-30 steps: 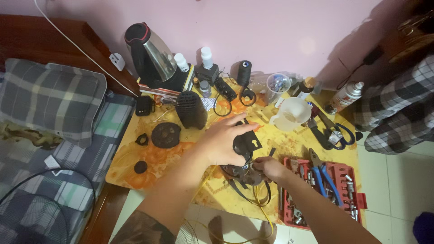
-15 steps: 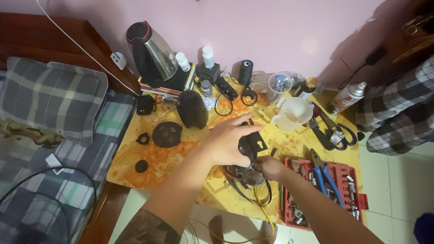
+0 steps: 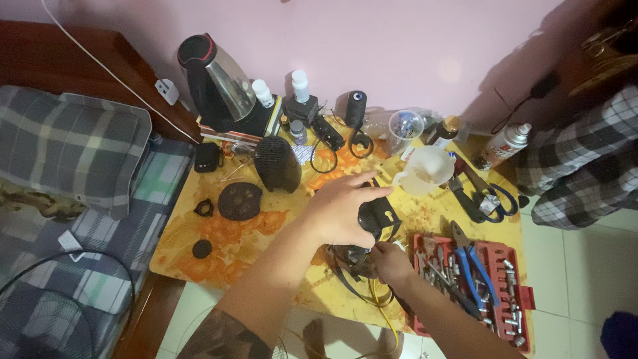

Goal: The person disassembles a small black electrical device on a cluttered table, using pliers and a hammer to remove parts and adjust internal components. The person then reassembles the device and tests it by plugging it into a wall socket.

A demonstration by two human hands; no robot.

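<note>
My left hand grips a small black rounded device part above the yellow patterned table. My right hand sits just under it, fingers closed on the dark lower piece and wires that hang from the device. A yellow cable loops down toward the table's near edge. Both forearms reach in from the bottom of the view.
A black and steel kettle, small bottles, a black grille cover, a round disc and a white jug lie about. A red tool tray with blue pliers is at right; a spray can beside it. A plaid pillow lies left.
My left hand has lifted and turned the black part a little to the right. My right hand stays beneath it.
</note>
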